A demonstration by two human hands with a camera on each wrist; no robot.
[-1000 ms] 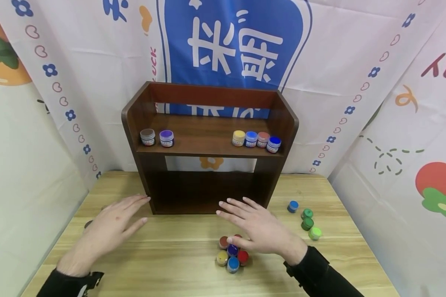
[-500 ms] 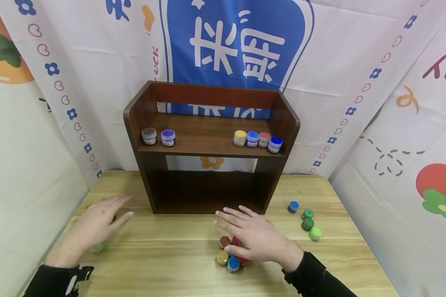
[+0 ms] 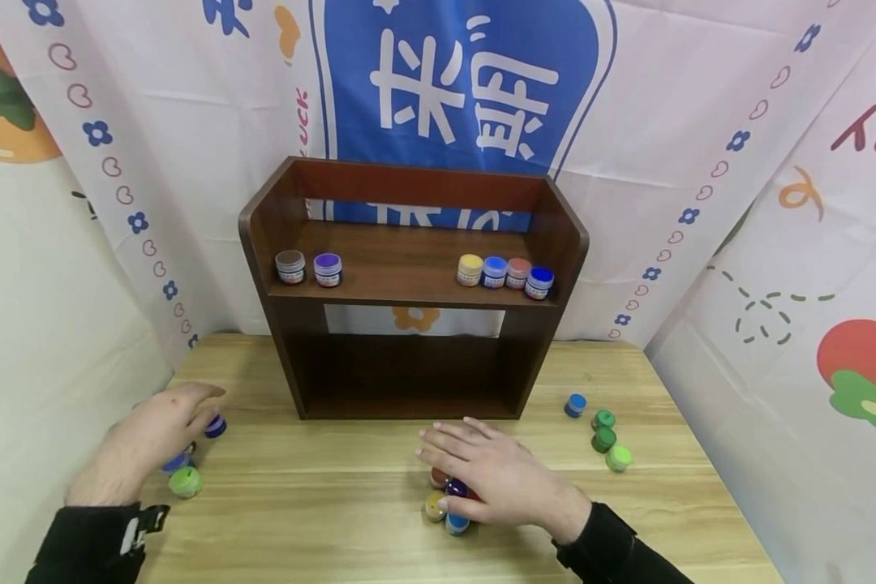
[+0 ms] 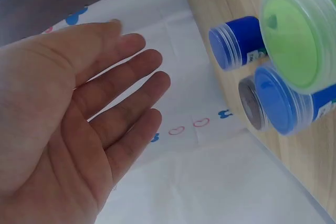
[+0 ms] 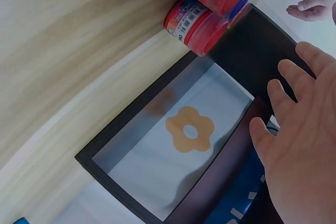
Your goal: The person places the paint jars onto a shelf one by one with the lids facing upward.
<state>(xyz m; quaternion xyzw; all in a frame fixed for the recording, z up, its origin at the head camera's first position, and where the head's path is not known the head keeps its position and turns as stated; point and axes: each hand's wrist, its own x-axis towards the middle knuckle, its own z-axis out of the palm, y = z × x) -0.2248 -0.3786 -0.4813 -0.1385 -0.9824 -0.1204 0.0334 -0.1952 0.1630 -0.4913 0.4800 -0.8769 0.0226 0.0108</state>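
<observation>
The left grip (image 3: 146, 442) hung relaxed, empty; the right grip (image 3: 500, 483), splayed, held nothing; carelessly lowered, it might have toppled the squat blue-lidded plastic jar (image 3: 457, 525) beneath.

My pale table (image 3: 321, 527) carried a brown shelf (image 3: 416, 186). On its upper board (image 3: 401, 264) I had a grey jar (image 3: 290, 267) and a purple jar (image 3: 328, 270) at left, a row of four jars (image 3: 494, 273) at right. On the table itself stood a half-hidden cluster of jars (image 3: 456, 487) near me, lime and blue jars (image 3: 186, 483) on my left, and three green jars (image 3: 603, 440) near a lone blue jar (image 3: 575, 406) on my right.
</observation>
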